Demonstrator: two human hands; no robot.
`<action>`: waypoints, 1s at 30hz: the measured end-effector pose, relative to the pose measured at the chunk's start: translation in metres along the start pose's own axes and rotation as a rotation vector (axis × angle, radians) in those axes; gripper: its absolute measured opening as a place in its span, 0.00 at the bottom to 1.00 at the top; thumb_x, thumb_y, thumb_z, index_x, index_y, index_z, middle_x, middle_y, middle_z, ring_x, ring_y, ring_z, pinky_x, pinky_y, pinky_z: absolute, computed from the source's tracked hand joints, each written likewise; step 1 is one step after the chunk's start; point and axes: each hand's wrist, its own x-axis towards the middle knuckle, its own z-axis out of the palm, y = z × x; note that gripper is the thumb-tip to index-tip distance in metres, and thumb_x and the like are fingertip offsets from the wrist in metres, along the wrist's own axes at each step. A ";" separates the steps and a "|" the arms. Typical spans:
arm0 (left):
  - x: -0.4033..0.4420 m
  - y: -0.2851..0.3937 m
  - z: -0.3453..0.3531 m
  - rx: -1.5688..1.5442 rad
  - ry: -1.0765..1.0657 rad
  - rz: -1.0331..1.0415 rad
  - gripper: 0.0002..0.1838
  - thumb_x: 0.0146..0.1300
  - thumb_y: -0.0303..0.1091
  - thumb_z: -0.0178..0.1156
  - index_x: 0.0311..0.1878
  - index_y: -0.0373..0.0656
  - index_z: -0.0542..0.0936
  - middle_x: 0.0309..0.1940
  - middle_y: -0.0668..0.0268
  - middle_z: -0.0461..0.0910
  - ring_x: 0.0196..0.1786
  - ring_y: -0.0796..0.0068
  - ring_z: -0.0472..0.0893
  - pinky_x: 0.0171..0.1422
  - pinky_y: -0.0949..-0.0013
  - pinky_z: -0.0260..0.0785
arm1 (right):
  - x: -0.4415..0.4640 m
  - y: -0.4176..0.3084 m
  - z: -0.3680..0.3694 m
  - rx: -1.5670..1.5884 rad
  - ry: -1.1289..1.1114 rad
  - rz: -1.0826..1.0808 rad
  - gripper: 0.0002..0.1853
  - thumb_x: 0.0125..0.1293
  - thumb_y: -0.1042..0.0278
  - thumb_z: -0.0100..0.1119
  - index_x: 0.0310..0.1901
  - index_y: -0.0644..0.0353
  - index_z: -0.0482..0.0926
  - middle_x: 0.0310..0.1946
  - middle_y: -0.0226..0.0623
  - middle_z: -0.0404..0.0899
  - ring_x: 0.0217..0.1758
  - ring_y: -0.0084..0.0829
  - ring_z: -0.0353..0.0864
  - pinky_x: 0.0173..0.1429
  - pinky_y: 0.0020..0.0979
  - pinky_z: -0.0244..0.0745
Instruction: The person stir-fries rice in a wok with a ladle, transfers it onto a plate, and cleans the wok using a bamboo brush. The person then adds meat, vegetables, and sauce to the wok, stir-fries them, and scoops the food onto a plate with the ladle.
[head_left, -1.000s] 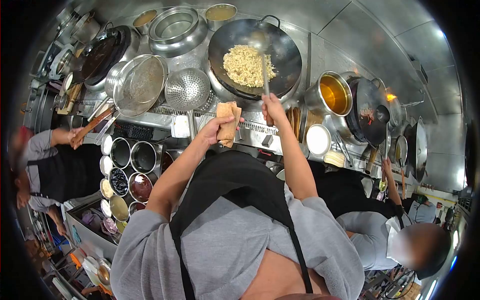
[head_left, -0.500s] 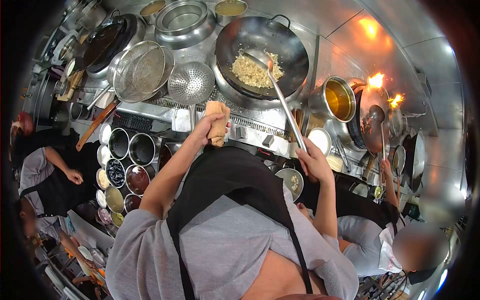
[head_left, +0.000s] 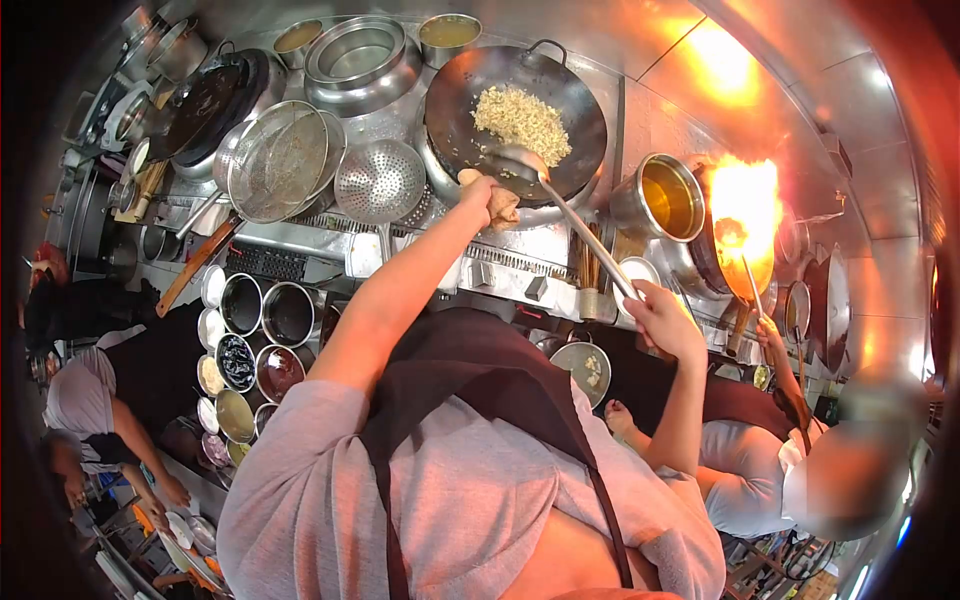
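Note:
Fried rice [head_left: 520, 118] lies in a heap in the black wok [head_left: 455, 100] on the stove in front of me. My left hand [head_left: 478, 197] is closed around a folded tan cloth [head_left: 504, 208] at the wok's near rim; the cloth hides that part of the rim. A long-handled wok ladle [head_left: 580, 228] is in my right hand [head_left: 664, 318], fingers wrapped round the handle's end. Its bowl rests low inside the wok, on the near side of the rice.
Tall flames [head_left: 745, 205] rise from a wok at the right, where a co-worker [head_left: 745, 450] stands. A pot of amber liquid [head_left: 670, 195] sits between. Left are a perforated skimmer [head_left: 380, 180], a mesh strainer [head_left: 278, 165], several sauce pots [head_left: 290, 312] and another person [head_left: 130, 400].
My left hand has brought the cloth forward and right to the wok's rim. The ladle's bowl has moved toward me, off the rice. The flames at the right have grown much larger.

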 end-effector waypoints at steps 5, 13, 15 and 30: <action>-0.011 -0.016 -0.013 0.006 -0.326 -0.166 0.11 0.60 0.30 0.48 0.38 0.32 0.75 0.31 0.52 0.79 0.26 0.51 0.80 0.30 0.50 0.74 | 0.072 0.050 0.041 -0.411 0.212 -0.267 0.21 0.71 0.58 0.58 0.58 0.66 0.76 0.39 0.56 0.83 0.42 0.53 0.83 0.47 0.47 0.76; -0.077 -0.026 -0.045 0.047 -0.381 -0.052 0.08 0.61 0.31 0.49 0.36 0.37 0.74 0.25 0.54 0.76 0.21 0.57 0.74 0.26 0.52 0.70 | 0.053 0.040 0.032 -0.513 0.221 -0.173 0.20 0.70 0.60 0.58 0.59 0.63 0.74 0.34 0.54 0.83 0.40 0.54 0.84 0.45 0.51 0.75; -0.034 -0.066 -0.090 0.142 -0.130 0.062 0.13 0.68 0.40 0.53 0.42 0.38 0.75 0.28 0.55 0.80 0.26 0.54 0.83 0.25 0.50 0.76 | 0.076 0.051 0.066 -0.515 0.335 -0.131 0.20 0.71 0.61 0.57 0.59 0.62 0.73 0.34 0.55 0.84 0.42 0.56 0.85 0.46 0.53 0.76; -0.062 -0.059 -0.061 0.143 -0.129 0.094 0.13 0.67 0.38 0.52 0.31 0.38 0.75 0.20 0.63 0.74 0.20 0.65 0.75 0.27 0.60 0.74 | 0.123 0.085 0.044 -0.361 0.341 -0.395 0.15 0.69 0.64 0.61 0.53 0.62 0.78 0.27 0.43 0.79 0.27 0.36 0.79 0.36 0.41 0.74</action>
